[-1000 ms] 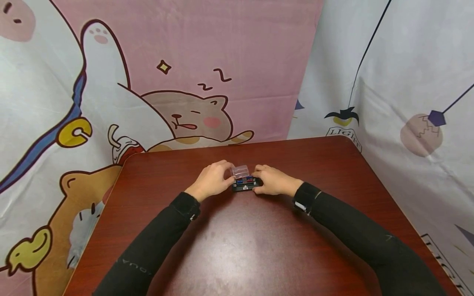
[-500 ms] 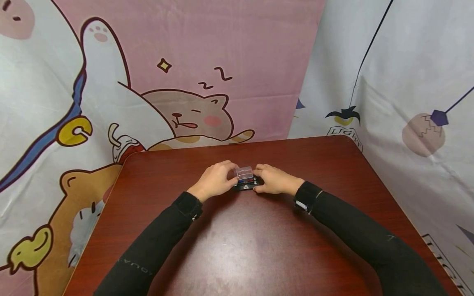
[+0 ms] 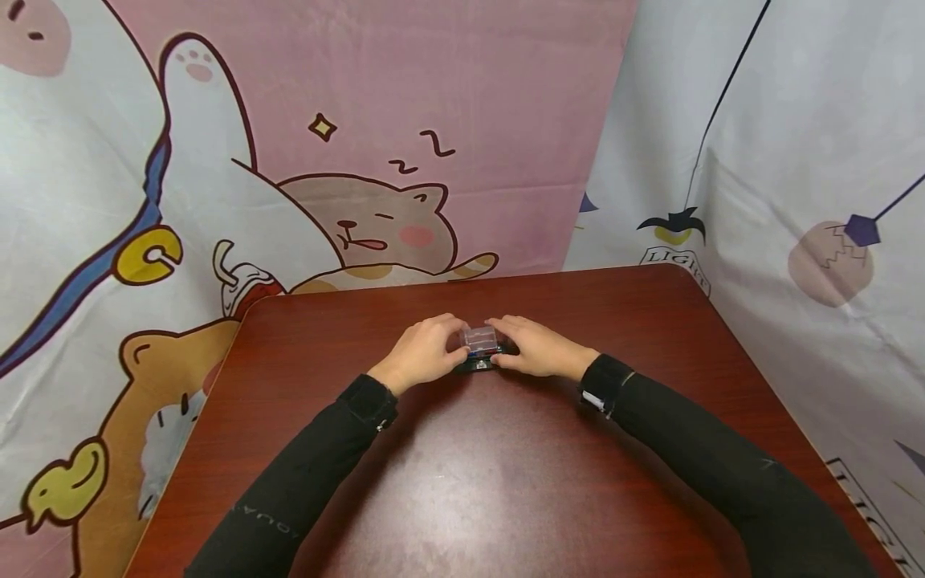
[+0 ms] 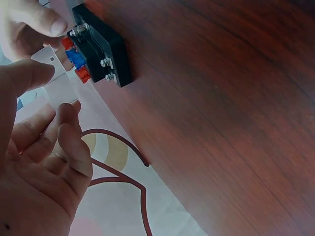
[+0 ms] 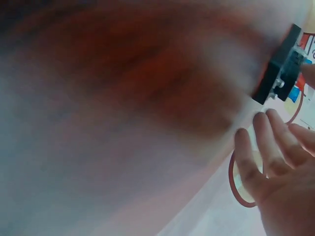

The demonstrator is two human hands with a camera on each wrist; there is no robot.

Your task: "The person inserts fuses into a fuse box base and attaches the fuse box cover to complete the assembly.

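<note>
A black fuse block [image 3: 477, 365] lies on the table between both hands. In the left wrist view, red and blue blade fuses [image 4: 75, 57] stand in it beside metal screw terminals [image 4: 105, 63]. My left hand [image 3: 421, 347] pinches a clear plastic cover [image 3: 480, 337] between thumb and fingers, tilted close over the fuses. On the other side is my right hand [image 3: 538, 348], its thumb near the block's front right corner and a forefinger at the cover's far right corner. The right wrist view shows the other right fingers [image 5: 268, 142] extended, apart from the block.
The reddish-brown wooden table [image 3: 462, 466] extends around the hands, with its far edge not far behind the block. Behind it hangs a cartoon-printed curtain [image 3: 506, 136], which continues down the right side.
The clear cover has moved right and down over the fuses, carried by my left hand. My right hand has loosened from the block's right end, its forefinger reaching to the cover.
</note>
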